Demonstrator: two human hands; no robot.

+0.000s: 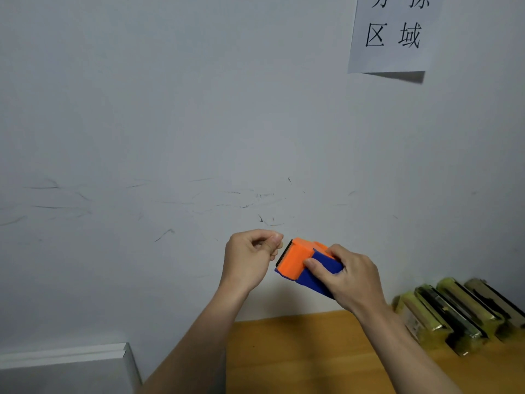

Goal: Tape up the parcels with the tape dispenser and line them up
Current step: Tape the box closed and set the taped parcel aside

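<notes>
Left hand (250, 255) at centre frame pinches thumb to fingertips beside the dispenser's toothed edge; I can't see any tape in it. Right hand (345, 275) grips the orange-and-blue tape dispenser (302, 264) aloft. Lower right, taped parcels (457, 314) lean in a row on the wooden table (298, 354); I judge the job well along.

Light dim, even, cool grey cast on wall (199, 109). Soft shadow below right hand (349, 277), falling on wall above worktop (298, 351). Harder shadow under curled lower edge of paper sign (395, 35), up-right of that hand. No glare. Parcels (460, 314) right of hand smeared, blurred. Both hands acceptably sharp.
</notes>
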